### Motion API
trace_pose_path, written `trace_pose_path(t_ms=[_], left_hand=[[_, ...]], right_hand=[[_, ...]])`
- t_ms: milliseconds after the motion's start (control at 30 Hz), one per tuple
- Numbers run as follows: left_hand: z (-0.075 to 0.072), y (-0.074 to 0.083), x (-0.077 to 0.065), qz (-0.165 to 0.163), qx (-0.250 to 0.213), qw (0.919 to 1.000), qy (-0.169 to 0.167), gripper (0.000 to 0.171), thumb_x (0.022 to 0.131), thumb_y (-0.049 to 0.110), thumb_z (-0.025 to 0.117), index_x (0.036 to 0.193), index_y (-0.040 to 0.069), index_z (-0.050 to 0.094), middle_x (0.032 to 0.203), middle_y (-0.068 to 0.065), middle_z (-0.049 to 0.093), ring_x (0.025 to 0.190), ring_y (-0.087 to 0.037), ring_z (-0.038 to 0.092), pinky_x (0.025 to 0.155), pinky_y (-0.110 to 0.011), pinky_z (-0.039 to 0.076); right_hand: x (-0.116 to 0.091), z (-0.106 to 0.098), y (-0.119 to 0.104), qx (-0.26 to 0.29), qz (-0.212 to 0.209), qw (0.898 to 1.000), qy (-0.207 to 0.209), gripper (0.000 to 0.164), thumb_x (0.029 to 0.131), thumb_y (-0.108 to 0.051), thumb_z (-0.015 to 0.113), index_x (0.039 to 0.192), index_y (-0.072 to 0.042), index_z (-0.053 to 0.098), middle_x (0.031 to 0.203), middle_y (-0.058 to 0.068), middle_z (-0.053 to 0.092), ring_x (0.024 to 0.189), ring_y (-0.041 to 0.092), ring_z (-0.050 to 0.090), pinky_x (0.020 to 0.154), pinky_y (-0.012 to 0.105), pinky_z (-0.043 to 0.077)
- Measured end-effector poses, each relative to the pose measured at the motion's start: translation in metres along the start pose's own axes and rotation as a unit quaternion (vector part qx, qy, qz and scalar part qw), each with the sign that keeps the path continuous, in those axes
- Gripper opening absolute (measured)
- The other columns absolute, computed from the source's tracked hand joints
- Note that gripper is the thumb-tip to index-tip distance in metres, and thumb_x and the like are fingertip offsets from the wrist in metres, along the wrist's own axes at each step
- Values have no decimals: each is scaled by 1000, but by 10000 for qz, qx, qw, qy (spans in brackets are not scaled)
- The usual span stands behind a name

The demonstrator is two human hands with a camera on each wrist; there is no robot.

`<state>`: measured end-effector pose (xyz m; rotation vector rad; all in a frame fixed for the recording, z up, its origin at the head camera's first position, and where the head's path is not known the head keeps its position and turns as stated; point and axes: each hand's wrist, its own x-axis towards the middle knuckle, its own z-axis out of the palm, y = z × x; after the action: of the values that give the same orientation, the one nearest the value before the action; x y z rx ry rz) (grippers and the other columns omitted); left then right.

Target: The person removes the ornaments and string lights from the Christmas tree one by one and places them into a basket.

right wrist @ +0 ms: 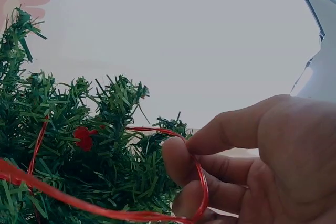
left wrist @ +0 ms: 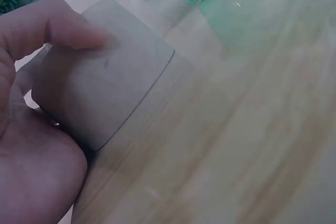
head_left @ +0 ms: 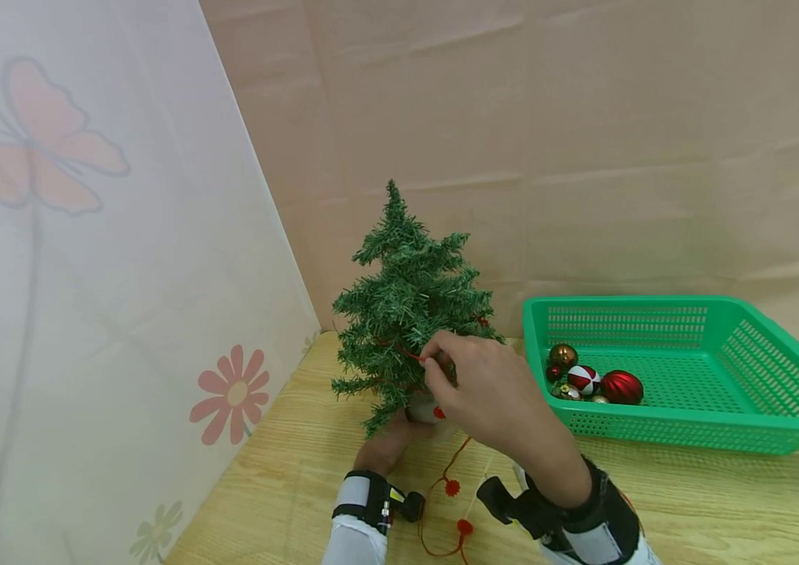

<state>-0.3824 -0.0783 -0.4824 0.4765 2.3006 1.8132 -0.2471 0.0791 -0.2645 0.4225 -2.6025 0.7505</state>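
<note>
A small green artificial Christmas tree (head_left: 406, 290) stands upright on the table in a pale round pot (left wrist: 115, 72). My left hand (head_left: 385, 441) grips that pot low down, its thumb across the side in the left wrist view. At the tree's lower right, my right hand (head_left: 484, 384) pinches a red string garland (right wrist: 202, 182) between thumb and fingers. Part of the garland runs among the branches, where a red ornament (right wrist: 83, 138) shows. The rest hangs down to the table, with red pompoms (head_left: 452, 488) along it.
Right of the tree is a green plastic basket (head_left: 661, 420) holding several baubles, among them a shiny red one (head_left: 622, 388) and a red-and-white one (head_left: 584, 380). A flowered white wall (head_left: 124, 314) rises on the left and a beige cloth (head_left: 583, 157) hangs behind.
</note>
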Motion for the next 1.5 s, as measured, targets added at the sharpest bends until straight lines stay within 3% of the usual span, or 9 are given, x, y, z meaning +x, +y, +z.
trace_pose_path(t_ms=[100,300,433,633,800,867,1067,1233,1500], left_hand=[[1,3,-1,48,217,9997,65,95,71,25,82,152,30,34,157,2,35,147,-26,30,121,-54,20],[3,16,-7,155,176,9996,148,91,72,15,82,150,25,37,153,-1,40,142,-27,36,119,-53,24],[4,25,-12,245,305,9990,218,94,70,17,82,152,23,35,154,-2,40,143,-28,36,120,-54,23],[2,33,-20,190,14,9996,188,92,72,15,81,151,23,36,153,-2,40,143,-27,36,121,-53,22],[1,27,-18,88,415,9988,261,84,76,20,77,151,19,38,152,-5,42,141,-30,38,118,-54,25],[1,23,-16,75,666,9972,322,82,76,23,75,150,18,40,152,-5,43,141,-29,38,117,-54,26],[2,18,-9,315,874,9943,518,83,69,17,77,145,19,46,149,-2,46,140,-27,39,118,-53,25],[1,12,-5,271,1205,9906,580,82,67,23,79,143,21,48,146,0,48,138,-25,41,117,-52,27],[-3,3,-5,-326,179,9993,-15,78,78,28,74,149,31,43,150,1,47,139,-24,41,116,-50,28]], right_hand=[[0,0,0,64,60,9999,-51,16,99,-19,57,103,-18,72,67,-9,60,46,8,42,44,26,31],[-2,-1,1,158,265,9986,-439,26,99,-17,49,109,-20,72,55,-8,48,39,11,30,42,23,20],[-2,-1,1,18,122,9996,-257,22,100,-21,53,108,-20,74,50,-8,43,39,11,31,41,22,19],[-1,0,0,-111,37,9997,-200,20,101,-25,56,109,-23,75,48,-9,45,39,10,37,40,24,24],[-1,1,-2,-230,26,9997,-44,17,99,-25,58,101,-23,75,75,-8,69,48,3,45,43,25,33],[-1,1,-1,-309,15,9995,15,16,99,-27,60,98,-23,75,80,-8,71,51,2,46,44,25,36],[-2,0,1,-359,23,9992,-161,18,99,-37,60,100,-24,73,47,-11,47,41,8,40,41,26,30],[-2,0,2,-295,-44,9991,-299,18,101,-33,59,109,-25,72,48,-10,44,40,9,38,40,25,26],[-2,2,2,-147,-565,9978,-324,12,99,-21,61,104,-20,73,80,-11,67,52,1,43,48,21,36]])
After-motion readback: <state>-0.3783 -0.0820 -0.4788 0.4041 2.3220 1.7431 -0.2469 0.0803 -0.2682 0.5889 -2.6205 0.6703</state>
